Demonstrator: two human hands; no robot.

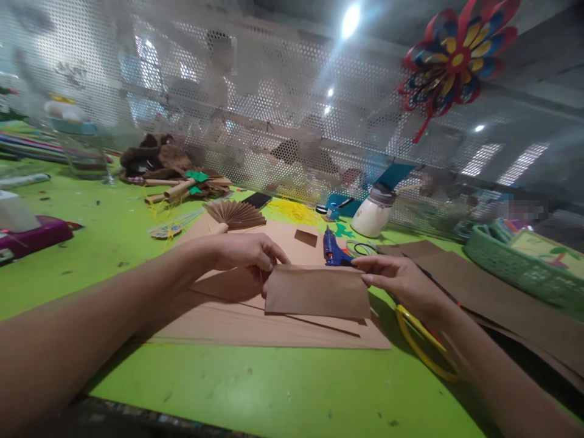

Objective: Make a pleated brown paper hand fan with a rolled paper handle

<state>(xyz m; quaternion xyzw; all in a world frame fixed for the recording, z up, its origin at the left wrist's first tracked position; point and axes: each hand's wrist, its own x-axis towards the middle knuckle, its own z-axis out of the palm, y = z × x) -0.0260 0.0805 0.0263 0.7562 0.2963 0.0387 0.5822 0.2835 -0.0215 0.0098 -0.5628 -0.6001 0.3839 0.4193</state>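
Note:
A rectangular piece of brown paper (317, 293) is held up by its two upper corners, tilted above a stack of larger brown paper sheets (274, 334). My left hand (249, 255) pinches the left corner, thumb and fingers closed on it. At the right corner my right hand (396, 278) grips the edge between thumb and fingertips. Just behind the paper lies a blue glue gun (332, 248), close to my right fingers. A small brown paper scrap (306, 237) and a pleated paper fan (235, 214) rest on the far part of the sheets.
Yellow-handled scissors (424, 347) lie under my right forearm. Dark brown sheets (483, 286) and a green basket (515, 264) stand at the right. Behind are a white glue jar (373, 213), yellow shreds (294, 213) and rolled paper tubes (182, 187). A perforated screen (255, 109) closes off the back.

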